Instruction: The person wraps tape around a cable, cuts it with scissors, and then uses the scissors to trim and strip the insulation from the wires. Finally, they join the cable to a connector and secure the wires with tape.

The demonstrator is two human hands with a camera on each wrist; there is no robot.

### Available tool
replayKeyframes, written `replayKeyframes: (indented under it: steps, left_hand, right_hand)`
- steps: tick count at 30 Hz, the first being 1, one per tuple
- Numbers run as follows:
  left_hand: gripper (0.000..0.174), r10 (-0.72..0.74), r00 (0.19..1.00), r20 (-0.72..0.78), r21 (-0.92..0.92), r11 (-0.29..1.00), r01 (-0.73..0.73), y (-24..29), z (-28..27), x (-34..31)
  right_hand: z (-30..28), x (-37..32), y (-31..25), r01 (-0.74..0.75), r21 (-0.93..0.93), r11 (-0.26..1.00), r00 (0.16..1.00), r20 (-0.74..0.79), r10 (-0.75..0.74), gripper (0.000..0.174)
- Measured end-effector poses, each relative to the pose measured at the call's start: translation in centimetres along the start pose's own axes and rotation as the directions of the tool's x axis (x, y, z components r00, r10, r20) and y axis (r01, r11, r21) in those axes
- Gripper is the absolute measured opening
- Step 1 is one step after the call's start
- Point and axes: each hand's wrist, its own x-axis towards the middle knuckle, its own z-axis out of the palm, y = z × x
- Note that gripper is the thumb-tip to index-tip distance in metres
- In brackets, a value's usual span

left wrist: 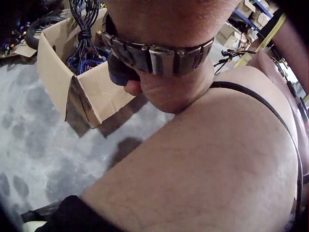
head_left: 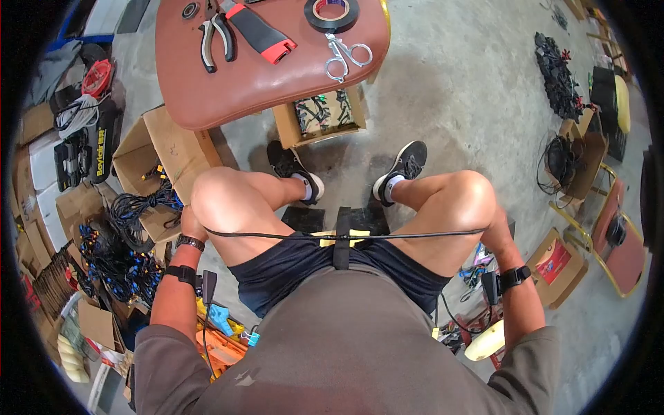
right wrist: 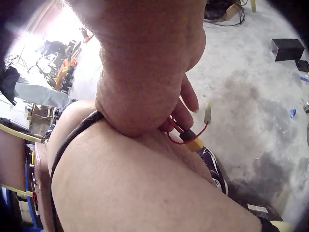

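A thin black cable (head_left: 415, 235) runs taut across both bare thighs in the middle of the head view, from one knee to the other. The left hand (head_left: 188, 221), at the left of the frame just outside the knee, has its fingers curled round a dark plug (left wrist: 118, 72) at that end of the cable. A metal watch (left wrist: 154, 55) sits on its wrist. The right hand (right wrist: 145, 72), at the right of the frame and mostly hidden behind the other knee in the head view, grips the opposite end. Its fingers (right wrist: 186, 96) are curled over thin red wires (right wrist: 176, 134) and a small yellow connector (right wrist: 195, 143) that pokes out below them, pressed against the leg.

Below the knees in the upper middle of the frame, two black shoes (head_left: 404, 166) stand on the grey concrete floor (head_left: 456, 104). Between them and the top edge lies a small open box (head_left: 321, 114) of mixed bits, half under a reddish-brown worktop (head_left: 277, 83). On the worktop lie pliers (head_left: 216, 38), a black-and-red cutter (head_left: 259, 31), scissors (head_left: 344, 57) and a roll of black tape (head_left: 331, 14) — all well apart from the hands. At the left, near the left hand, an open cardboard box (head_left: 149, 152) holds bundles of dark cables — more bundles lie on the floor beside it.
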Motion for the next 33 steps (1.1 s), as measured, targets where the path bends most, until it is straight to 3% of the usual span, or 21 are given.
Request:
replayKeyframes:
  steps: [6, 9, 10, 11, 12, 13, 14, 15, 17, 18, 19, 20, 21, 23, 25, 26, 27, 28, 30, 31, 33]
  left_hand:
    - [0.020, 0.033, 0.999, -0.003, 0.005, 0.999, -0.033, -0.5, 0.4, -0.2]
    - [0.022, 0.020, 0.999, -0.046, -0.112, 0.993, -0.025, -1.2, 0.9, 0.2]
    - [0.024, 0.079, 0.997, -0.017, -0.005, 0.997, -0.079, -1.3, 1.1, 0.2]
    - [0.025, 0.133, 0.991, -0.002, 0.103, 0.986, -0.132, -1.3, 1.2, 0.6]
    - [0.027, 0.155, 0.986, -0.066, 0.080, 0.985, -0.150, -1.0, 1.6, 0.8]
    - [0.027, -0.006, 0.999, -0.041, 0.084, 0.996, 0.009, 1.4, 0.4, 0.3]
    - [0.029, 0.000, 1.000, -0.023, 0.067, 0.998, 0.002, 1.3, 0.7, 0.6]
    - [0.032, -0.007, 0.996, -0.087, -0.097, 0.995, -0.001, -0.5, 2.4, 0.8]
    - [0.031, -0.070, 0.994, -0.079, -0.103, 0.993, 0.061, 0.1, 2.9, 0.6]
    - [0.029, -0.028, 0.990, -0.137, -0.148, 0.989, 0.008, 0.0, 3.6, 0.7]
    - [0.028, -0.099, 0.982, -0.159, -0.158, 0.985, 0.074, -0.1, 4.4, 0.8]
    - [0.027, -0.169, 0.971, -0.171, -0.169, 0.976, 0.140, -0.4, 4.9, 0.6]
    - [0.027, -0.186, 0.958, -0.217, -0.194, 0.970, 0.145, -0.7, 5.5, 0.1]
    - [0.024, -0.199, 0.955, -0.218, -0.219, 0.964, 0.151, -0.5, 6.4, 0.0]
    - [0.020, -0.292, 0.942, -0.164, -0.195, 0.946, 0.259, 3.8, 1.4, -2.9]
    - [0.019, -0.296, 0.946, -0.132, -0.196, 0.943, 0.268, 4.0, 0.7, -3.3]
    - [0.019, -0.281, 0.948, -0.147, -0.132, 0.956, 0.263, 1.6, 2.1, -2.1]
    - [0.025, -0.334, 0.941, -0.060, -0.245, 0.918, 0.311, 1.8, 0.4, -2.0]
    - [0.028, -0.296, 0.947, -0.122, -0.075, 0.954, 0.289, 3.1, -2.8, -1.7]
    - [0.028, -0.269, 0.955, -0.122, -0.064, 0.963, 0.263, 4.1, -4.2, -1.5]
    - [0.028, -0.306, 0.949, 0.081, -0.425, 0.850, 0.310, 6.3, -6.2, -0.6]
  right_hand:
    - [0.2, -0.1, 0.3, 0.048, -0.010, 0.999, 0.999, -0.006, -0.048, 0.057]
    - [0.3, 0.0, 0.4, 0.052, -0.025, 0.998, 0.999, -0.006, -0.053, 0.056]
    - [0.3, 0.3, 0.5, 0.054, -0.063, 0.997, 0.999, 0.000, -0.054, 0.055]
    - [1.1, 0.4, 1.5, 0.071, 0.018, 0.997, 0.994, -0.086, -0.069, 0.056]
    - [-0.1, 0.4, -0.8, -0.028, 0.044, 0.999, 0.998, -0.061, 0.031, 0.058]
    - [0.1, 0.4, 0.0, 0.019, 0.061, 0.998, 0.998, -0.065, -0.016, 0.058]
    - [-0.1, 0.4, -0.1, 0.057, 0.048, 0.997, 0.996, -0.069, -0.054, 0.057]
    - [0.0, 0.6, 0.2, 0.085, 0.028, 0.996, 0.995, -0.044, -0.084, 0.057]
    - [0.0, 0.7, -0.1, 0.145, 0.010, 0.989, 0.988, -0.063, -0.145, 0.060]
    - [0.9, 0.9, 1.3, 0.070, -0.029, 0.997, 0.994, -0.086, -0.073, 0.062]
    - [0.1, 0.3, -1.1, 0.069, 0.024, 0.997, 0.991, -0.113, -0.066, 0.047]
    - [0.3, 0.3, -1.0, 0.104, 0.047, 0.993, 0.987, -0.127, -0.097, 0.046]
    - [-0.2, -0.5, -3.5, 0.010, 0.110, 0.994, 0.990, -0.138, 0.005, 0.042]
    - [0.3, -0.6, -3.1, 0.060, 0.068, 0.996, 0.979, -0.197, -0.045, 0.040]
    - [-0.6, -0.5, -3.1, 0.052, 0.019, 0.998, 0.981, -0.187, -0.048, 0.047]
    - [-0.8, -0.8, -2.8, 0.009, -0.009, 1.000, 0.989, -0.145, -0.010, 0.053]
    - [-0.9, -0.4, -1.8, 0.083, -0.127, 0.988, 0.967, -0.230, -0.110, 0.043]
    - [-1.6, -0.3, -2.1, 0.070, -0.123, 0.990, 0.962, -0.254, -0.100, 0.043]
    - [-3.8, 0.6, -3.3, -0.146, 0.245, 0.958, 0.982, -0.082, 0.170, 0.034]
    - [-4.4, 1.1, -4.1, -0.149, 0.262, 0.954, 0.979, -0.098, 0.180, 0.034]
    - [-5.4, 1.1, -6.6, -0.165, 0.253, 0.953, 0.968, -0.145, 0.206, 0.039]
